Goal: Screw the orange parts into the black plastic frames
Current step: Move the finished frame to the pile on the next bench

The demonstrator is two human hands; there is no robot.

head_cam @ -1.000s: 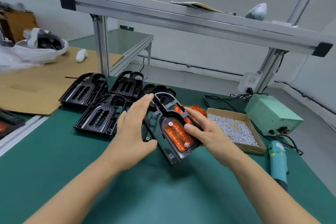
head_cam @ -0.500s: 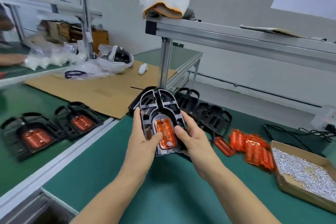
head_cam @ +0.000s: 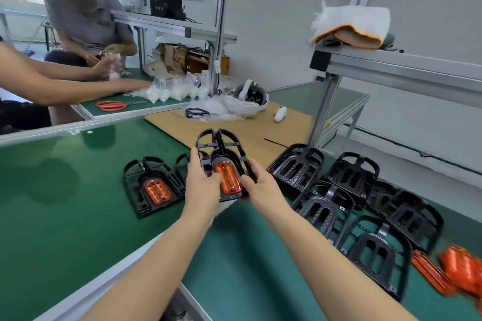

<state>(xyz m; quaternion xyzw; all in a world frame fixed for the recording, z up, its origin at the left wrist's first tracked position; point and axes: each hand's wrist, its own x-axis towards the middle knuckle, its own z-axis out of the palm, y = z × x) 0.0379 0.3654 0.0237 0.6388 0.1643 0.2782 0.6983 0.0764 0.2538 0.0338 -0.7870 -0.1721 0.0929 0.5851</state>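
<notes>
A black plastic frame (head_cam: 221,143) with an orange part (head_cam: 227,176) seated in it is held above the seam between two green tables. My left hand (head_cam: 202,185) grips its left side, thumb on the orange part. My right hand (head_cam: 260,186) grips its right side. On the left table lies another black frame (head_cam: 135,190) with an orange part (head_cam: 156,190) in it; a further frame behind my left hand is mostly hidden. Several empty black frames (head_cam: 347,200) lie on the right table. Loose orange parts (head_cam: 453,271) sit blurred at the far right.
A cardboard sheet (head_cam: 250,122) lies beyond the frames with a white headset (head_cam: 247,99) and bagged white parts on it. An aluminium shelf (head_cam: 391,65) on posts carries a folded cloth (head_cam: 349,28). Two other people work at the back left, near red scissors (head_cam: 112,105).
Both hands have carried the assembled frame to the left, from over the right table to the seam by the left table. The view has swung left, and the screw box has left it.
</notes>
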